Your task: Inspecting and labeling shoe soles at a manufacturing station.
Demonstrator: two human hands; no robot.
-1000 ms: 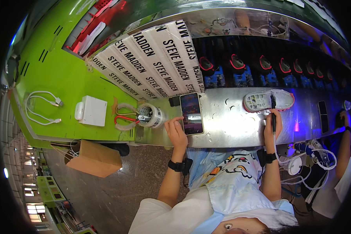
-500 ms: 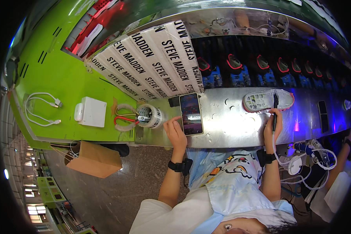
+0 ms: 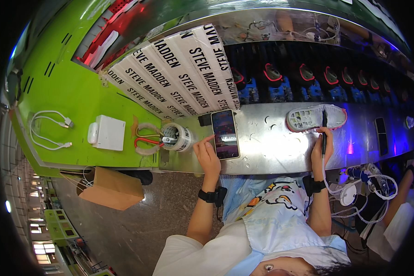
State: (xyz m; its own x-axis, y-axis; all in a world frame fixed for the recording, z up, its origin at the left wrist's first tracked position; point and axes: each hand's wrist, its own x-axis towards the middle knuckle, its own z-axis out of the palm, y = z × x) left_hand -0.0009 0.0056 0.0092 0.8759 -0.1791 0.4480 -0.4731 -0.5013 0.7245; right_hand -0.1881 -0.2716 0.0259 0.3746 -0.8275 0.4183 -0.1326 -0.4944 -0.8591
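Observation:
My right hand (image 3: 317, 154) grips a slim black-handled brush (image 3: 324, 140), its dark tip resting on a pale shoe sole (image 3: 310, 118) with a red-pink rim. The sole lies on the metal bench, its gridded hollow part to the left. A white hose appears to run down from the brush's lower end. On the left, my left hand (image 3: 207, 154) is empty, index finger stretched to the near left edge of a smartphone (image 3: 226, 134), other fingers loosely bent. The phone's screen is lit.
A printed cardboard box (image 3: 179, 76) and a jar (image 3: 183, 138) beside pliers with red-and-tan handles (image 3: 147, 140) stand left. Dark shoes (image 3: 307, 72) line the rack behind. Right are a second phone (image 3: 381, 136), coiled hoses (image 3: 377, 188) and another person's arm (image 3: 398, 198).
The row of dark shoes behind the bench has shifted slightly left. My hands, the brush and the sole stay nearly in place.

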